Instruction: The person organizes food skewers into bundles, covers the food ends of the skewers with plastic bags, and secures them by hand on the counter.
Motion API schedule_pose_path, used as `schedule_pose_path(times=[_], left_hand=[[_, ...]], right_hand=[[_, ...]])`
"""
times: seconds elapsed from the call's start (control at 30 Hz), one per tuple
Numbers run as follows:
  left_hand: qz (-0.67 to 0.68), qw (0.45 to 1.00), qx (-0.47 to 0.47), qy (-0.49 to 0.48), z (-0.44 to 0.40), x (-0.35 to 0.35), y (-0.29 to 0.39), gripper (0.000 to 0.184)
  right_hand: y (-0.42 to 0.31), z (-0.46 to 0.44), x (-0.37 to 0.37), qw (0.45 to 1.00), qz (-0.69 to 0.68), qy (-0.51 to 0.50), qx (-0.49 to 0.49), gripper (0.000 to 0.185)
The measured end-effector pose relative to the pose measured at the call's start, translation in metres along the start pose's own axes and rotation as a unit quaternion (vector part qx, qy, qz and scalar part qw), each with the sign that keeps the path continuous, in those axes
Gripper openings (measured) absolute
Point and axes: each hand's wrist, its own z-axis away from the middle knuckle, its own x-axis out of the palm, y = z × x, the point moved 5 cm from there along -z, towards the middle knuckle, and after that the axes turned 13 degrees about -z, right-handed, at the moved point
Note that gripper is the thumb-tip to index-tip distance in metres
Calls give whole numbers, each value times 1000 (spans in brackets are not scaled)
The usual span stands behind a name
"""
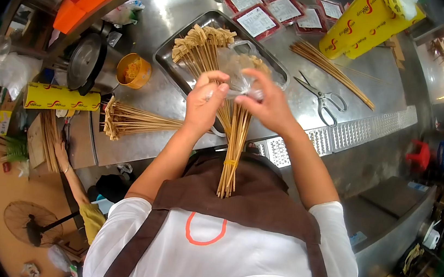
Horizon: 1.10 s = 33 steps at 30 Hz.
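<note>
A clear plastic bag covers the head of a bundle of skewers, whose bare sticks point toward my apron, tied low down with a yellow band. My left hand is closed on the bag's left edge, fingers curled. On the other side my right hand grips the bag's gathered opening between thumb and fingers. Beneath both hands lies a metal tray holding another bundle of skewers with pale folded pieces on the ends. One more skewer bundle rests on the steel table, left of my left hand.
Scissors and loose bamboo sticks lie to the right. Labelled red packets and yellow film rolls are at the back. A yellow tub of rubber bands stands left. Another person's hand touches sticks at far left.
</note>
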Motion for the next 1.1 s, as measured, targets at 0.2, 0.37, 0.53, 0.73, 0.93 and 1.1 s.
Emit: schedule_pose_path(times=[0.2, 0.37, 0.53, 0.73, 0.93, 1.1], left_hand=[[44, 995, 17, -86, -16, 12, 14, 14], [-61, 963, -118, -236, -22, 30, -15, 15], [-146, 971, -72, -174, -20, 35, -19, 12], [-286, 939, 34, -189, -20, 37, 0, 24], [-97, 944, -180, -259, -26, 30, -28, 22], [45, 956, -226, -181, -22, 29, -22, 7]], right_hand=[[22, -4, 14, 988, -148, 34, -1, 19], [27, -7, 12, 846, -502, 45, 174, 27], [2, -9, 15, 829, -551, 84, 41, 46], [-1, -10, 12, 951, -295, 12, -94, 48], [6, 16, -20, 974, 156, 31, -164, 21], [10, 32, -18, 979, 131, 51, -148, 9]])
